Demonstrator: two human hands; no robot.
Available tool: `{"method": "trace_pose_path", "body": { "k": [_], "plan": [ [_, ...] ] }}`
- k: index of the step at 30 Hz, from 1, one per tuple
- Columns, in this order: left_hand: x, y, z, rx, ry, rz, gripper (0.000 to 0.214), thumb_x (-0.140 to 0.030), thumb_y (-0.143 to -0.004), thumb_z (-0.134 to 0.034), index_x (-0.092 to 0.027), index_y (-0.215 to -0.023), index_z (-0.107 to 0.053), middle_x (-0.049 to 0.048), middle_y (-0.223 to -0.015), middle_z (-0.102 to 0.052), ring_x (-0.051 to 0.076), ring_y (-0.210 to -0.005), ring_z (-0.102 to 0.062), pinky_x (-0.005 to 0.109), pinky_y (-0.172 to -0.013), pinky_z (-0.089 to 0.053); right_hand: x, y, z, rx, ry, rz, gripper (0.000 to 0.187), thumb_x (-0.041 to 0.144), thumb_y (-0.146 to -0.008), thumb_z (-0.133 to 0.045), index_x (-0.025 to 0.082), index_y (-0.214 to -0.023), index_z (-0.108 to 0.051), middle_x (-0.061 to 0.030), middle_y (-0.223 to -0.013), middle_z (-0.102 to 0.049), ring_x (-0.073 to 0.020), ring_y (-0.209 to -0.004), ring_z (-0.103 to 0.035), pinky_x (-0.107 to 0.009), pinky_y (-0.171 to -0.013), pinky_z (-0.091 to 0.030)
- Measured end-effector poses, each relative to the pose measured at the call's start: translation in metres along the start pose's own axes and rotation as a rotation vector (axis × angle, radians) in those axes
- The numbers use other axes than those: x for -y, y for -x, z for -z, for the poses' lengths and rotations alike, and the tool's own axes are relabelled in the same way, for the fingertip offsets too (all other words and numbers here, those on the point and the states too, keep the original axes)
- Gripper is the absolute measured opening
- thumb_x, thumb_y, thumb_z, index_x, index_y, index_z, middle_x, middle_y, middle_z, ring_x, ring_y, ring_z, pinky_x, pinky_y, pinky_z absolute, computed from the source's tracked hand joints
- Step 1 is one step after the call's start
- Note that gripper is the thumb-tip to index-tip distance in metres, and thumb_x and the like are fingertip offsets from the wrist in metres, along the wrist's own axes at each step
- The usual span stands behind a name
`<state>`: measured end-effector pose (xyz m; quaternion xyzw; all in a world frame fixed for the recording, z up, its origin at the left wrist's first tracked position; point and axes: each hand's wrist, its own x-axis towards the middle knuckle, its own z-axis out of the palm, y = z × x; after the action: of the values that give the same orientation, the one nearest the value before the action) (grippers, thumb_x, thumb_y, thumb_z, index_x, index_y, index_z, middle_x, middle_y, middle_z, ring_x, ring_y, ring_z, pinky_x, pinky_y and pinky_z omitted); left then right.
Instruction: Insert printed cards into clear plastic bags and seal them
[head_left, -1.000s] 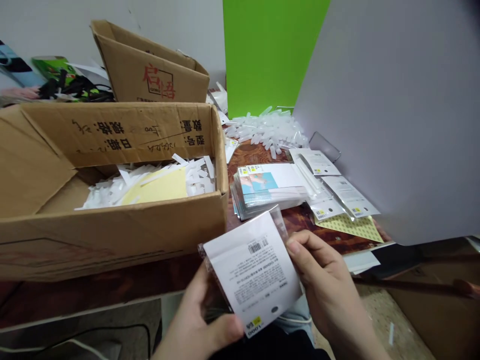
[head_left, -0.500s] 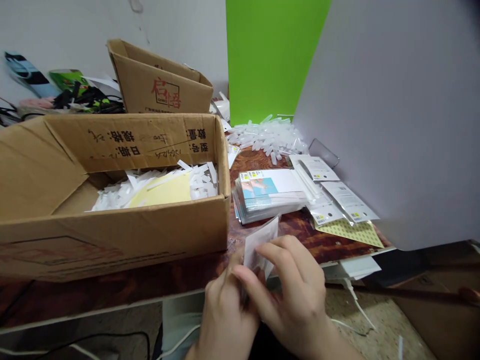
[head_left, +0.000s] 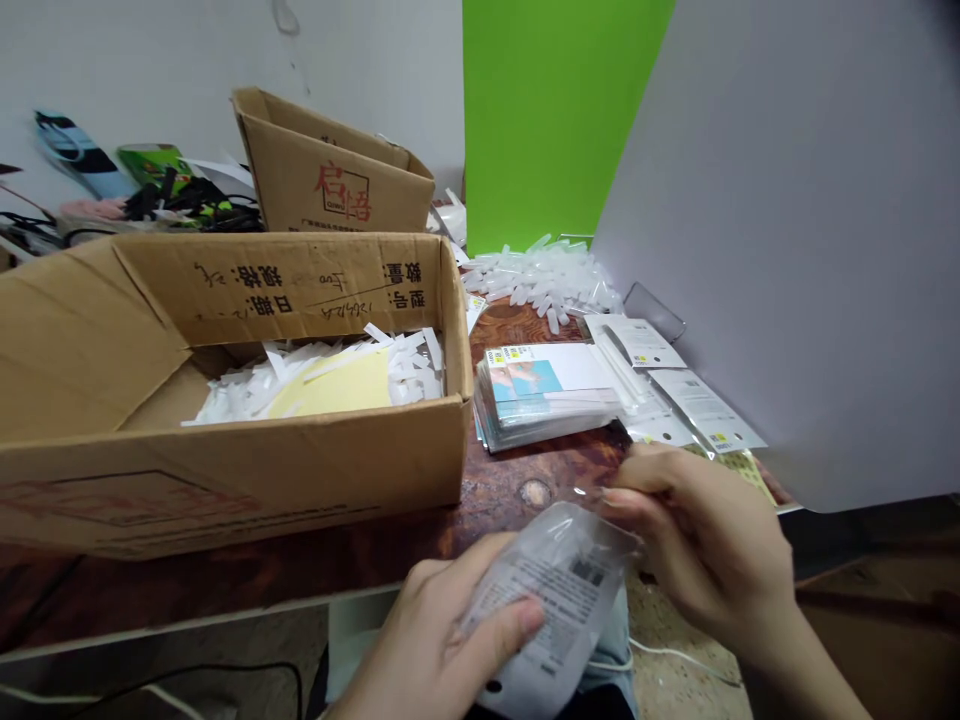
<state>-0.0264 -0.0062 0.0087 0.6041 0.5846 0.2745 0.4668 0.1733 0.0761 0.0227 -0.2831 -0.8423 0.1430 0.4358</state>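
My left hand [head_left: 457, 630] holds a clear plastic packet [head_left: 551, 600] low in front of me, its thumb lying across the printed face. Inside the packet is a pale card with small grey print and a dark barcode-like patch. At the packet's upper right corner, the fingers of my right hand [head_left: 697, 540] are pinched on the clear film edge. Any smaller piece between those fingertips is hidden. Beyond my hands lies a stack of packets [head_left: 547, 395] with blue and white cards. Further packets [head_left: 705, 405] lie to its right, above a yellow sheet [head_left: 750, 470].
An open cardboard box [head_left: 300, 470] of white strips [head_left: 330, 375] and a yellow sheet stands at left, another carton [head_left: 337, 165] behind it. Translucent white pieces [head_left: 544, 275] are heaped at the back, by green [head_left: 555, 120] and grey panels [head_left: 780, 250].
The packet now lies flatter, its printed face toward me. My right hand has moved right and up, to the packet's corner, away from my left hand. The view has shifted slightly.
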Motion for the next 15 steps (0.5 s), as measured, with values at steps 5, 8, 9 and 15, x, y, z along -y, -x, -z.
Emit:
{"method": "trace_pose_path", "body": {
  "k": [5, 8, 9, 15],
  "plan": [
    [0.001, -0.004, -0.012, -0.155, 0.264, 0.047, 0.042, -0.047, -0.089, -0.053, -0.021, -0.121, -0.062, 0.0092, -0.108, -0.074, 0.024, -0.09, -0.068, 0.033, -0.076, -0.054, 0.014, 0.012, -0.018, -0.178, -0.169, -0.132, 0.029, 0.047, -0.097, -0.044, 0.024, -0.095, -0.062, -0.0032, -0.078, -0.054, -0.0184, -0.073, -0.053, -0.034, -0.062, -0.042],
    [0.002, -0.005, -0.019, -0.182, 0.406, 0.057, 0.055, -0.05, -0.077, -0.068, -0.02, -0.123, -0.061, 0.0087, -0.1, -0.076, 0.024, -0.082, -0.069, 0.033, -0.073, -0.055, 0.02, 0.015, -0.033, -0.293, 0.22, -0.085, 0.026, 0.029, -0.083, -0.072, 0.027, -0.108, -0.064, -0.0081, -0.109, -0.055, -0.0251, -0.1, -0.049, -0.041, -0.078, -0.042],
    [0.003, -0.005, -0.02, -0.185, 0.436, 0.069, 0.059, -0.049, -0.071, -0.074, -0.019, -0.121, -0.061, 0.0084, -0.097, -0.076, 0.024, -0.079, -0.069, 0.032, -0.071, -0.055, 0.022, 0.014, -0.037, -0.297, 0.261, -0.073, 0.024, 0.022, -0.083, -0.071, 0.028, -0.105, -0.066, -0.0077, -0.116, -0.054, -0.0263, -0.105, -0.047, -0.042, -0.081, -0.04],
    [0.003, -0.002, -0.017, -0.193, 0.291, 0.054, 0.04, -0.034, -0.072, -0.072, -0.021, -0.109, -0.066, 0.0061, -0.092, -0.075, 0.022, -0.076, -0.068, 0.032, -0.071, -0.055, 0.024, 0.005, -0.033, -0.196, 0.169, -0.042, 0.014, 0.008, -0.086, -0.058, 0.021, -0.084, -0.062, -0.0026, -0.087, -0.058, -0.0208, -0.092, -0.045, -0.04, -0.082, -0.032]
  ]
}}
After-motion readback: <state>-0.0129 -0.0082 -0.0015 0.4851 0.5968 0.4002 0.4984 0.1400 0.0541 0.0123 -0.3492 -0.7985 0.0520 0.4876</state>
